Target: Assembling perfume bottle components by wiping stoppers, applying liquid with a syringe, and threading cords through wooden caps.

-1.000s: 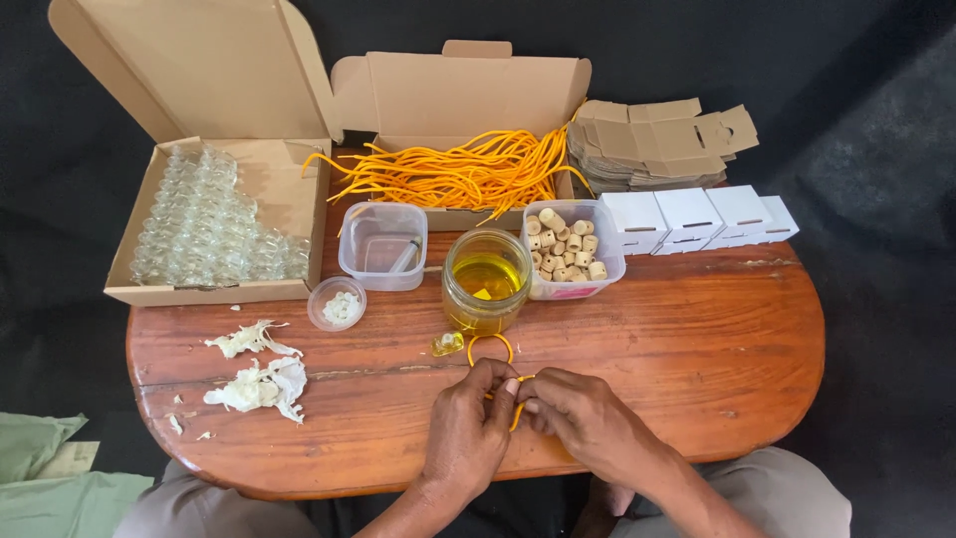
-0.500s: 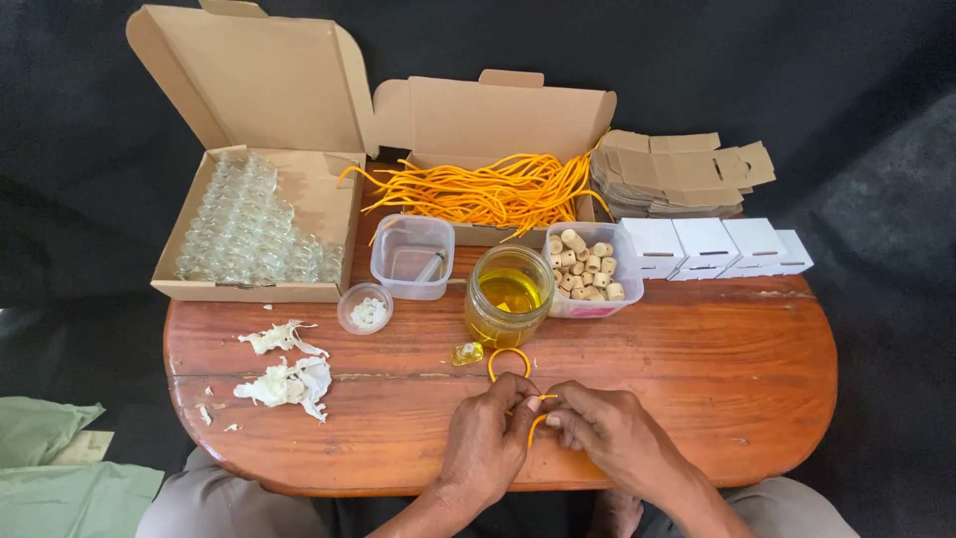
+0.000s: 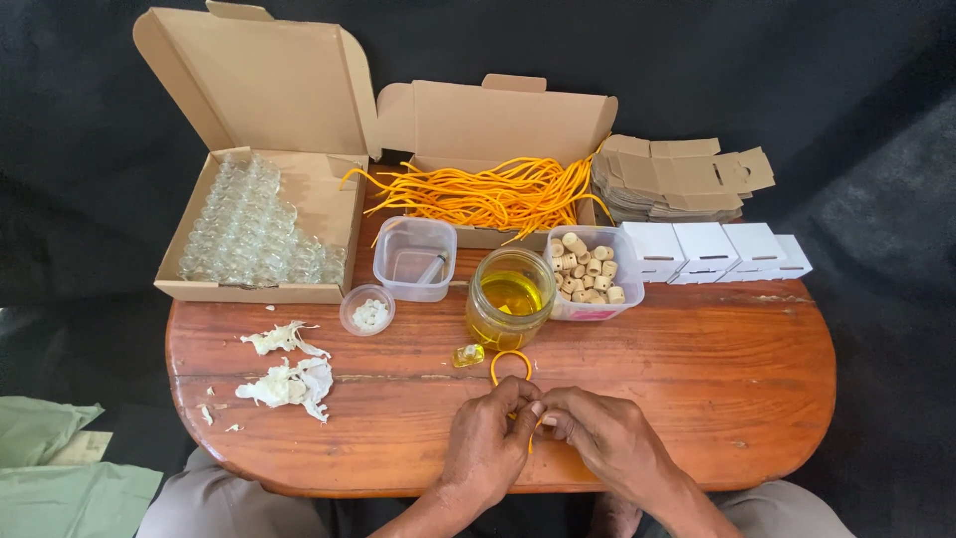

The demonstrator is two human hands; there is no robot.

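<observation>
Fingertips of both hands pinch together at lower centre of the frame, working an orange cord whose loop arcs up just above the knuckles. Left hand curls tight, thumb and forefinger nipped on the cord; right hand meets it, fingers pressed onto the same strand. Both sit close to the near edge of the oval wooden table.

Just beyond the loop stands a glass jar of yellow liquid, with a small filled glass vial lying near its base, left of the loop. Beside the jar on the right, a clear tub of cork stoppers; to its left an almost bare clear tub and a little round cup.

Along the far edge: an open cardboard box of empty glass vials at upper left, a box of orange cords centre, flat carton blanks and white folded boxes upper right. White scraps litter the left side. Bare wood spreads wide on the right.
</observation>
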